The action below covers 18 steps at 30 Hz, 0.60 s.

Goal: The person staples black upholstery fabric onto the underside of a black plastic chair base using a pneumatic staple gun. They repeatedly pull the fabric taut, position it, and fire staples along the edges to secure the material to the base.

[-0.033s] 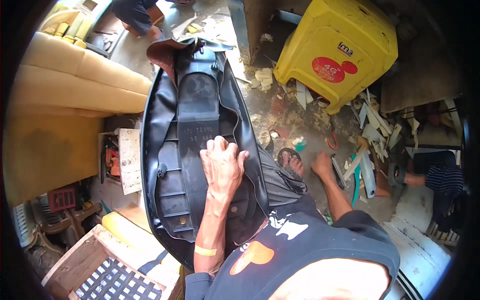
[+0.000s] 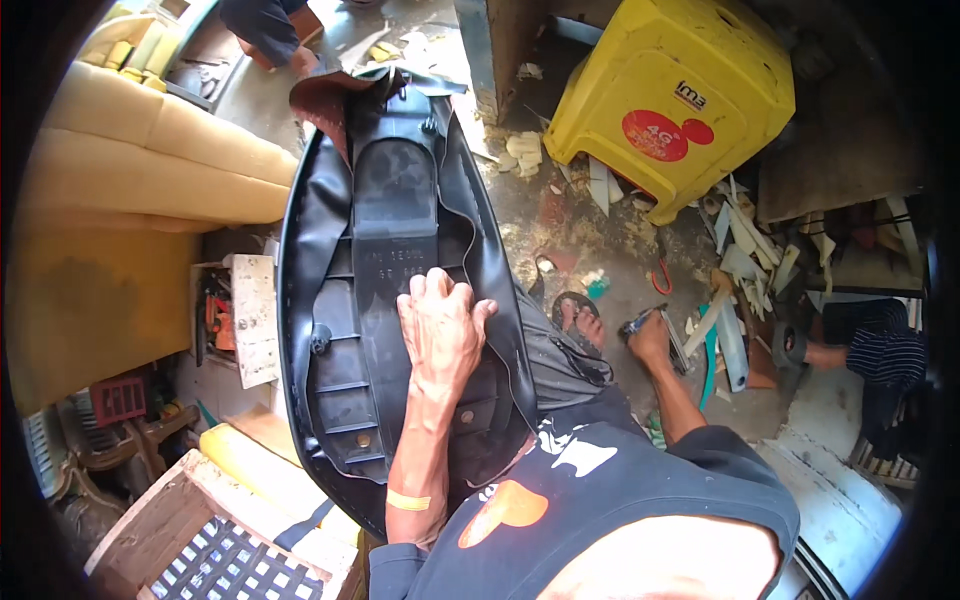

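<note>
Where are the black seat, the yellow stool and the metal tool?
Seat point(image 2: 395, 200): head view, on its black underside panel.
Stool point(image 2: 690, 60): head view, on its top.
Tool point(image 2: 640, 322): head view, its end at the right hand.

A yellow plastic stool point(image 2: 672, 95) stands at the upper right on the littered floor. On its side sits a red label point(image 2: 658, 135), an oval joined to a smaller circle, with a small dark mark above it.
</note>
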Motion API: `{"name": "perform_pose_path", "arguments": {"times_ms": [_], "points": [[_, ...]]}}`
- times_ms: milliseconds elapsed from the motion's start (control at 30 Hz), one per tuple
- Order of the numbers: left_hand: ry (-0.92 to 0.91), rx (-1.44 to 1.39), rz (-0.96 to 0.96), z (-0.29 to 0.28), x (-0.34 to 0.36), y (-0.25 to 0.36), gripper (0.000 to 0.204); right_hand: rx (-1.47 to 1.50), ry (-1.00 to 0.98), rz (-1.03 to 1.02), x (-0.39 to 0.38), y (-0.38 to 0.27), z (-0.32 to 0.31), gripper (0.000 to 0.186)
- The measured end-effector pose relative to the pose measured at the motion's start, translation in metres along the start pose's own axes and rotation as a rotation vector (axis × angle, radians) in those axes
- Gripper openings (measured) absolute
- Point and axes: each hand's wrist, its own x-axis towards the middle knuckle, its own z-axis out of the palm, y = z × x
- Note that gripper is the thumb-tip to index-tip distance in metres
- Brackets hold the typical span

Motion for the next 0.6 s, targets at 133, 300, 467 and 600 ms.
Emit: {"name": "perform_pose_path", "arguments": {"times_ms": [133, 300, 467, 600], "points": [[-0.037, -0.136, 0.086, -0.01, -0.002, -0.008, 0.028, -0.002, 0.106, -0.009, -0.026, 0.112, 0.032, 0.091], [-0.036, -0.112, 0.068, -0.006, -0.006, -0.012, 0.025, 0.055, -0.265, 0.11, -0.015, 0.052, -0.02, 0.089], [-0.149, -0.265, -0.201, -0.002, -0.016, -0.009, 0.025, 0.412, -0.286, -0.164, -0.04, -0.05, -0.112, 0.036], [-0.173, -0.295, -0.284, 0.002, -0.017, -0.006, 0.021, 0.272, -0.334, -0.592, -0.096, -0.114, -0.183, 0.03]]}}
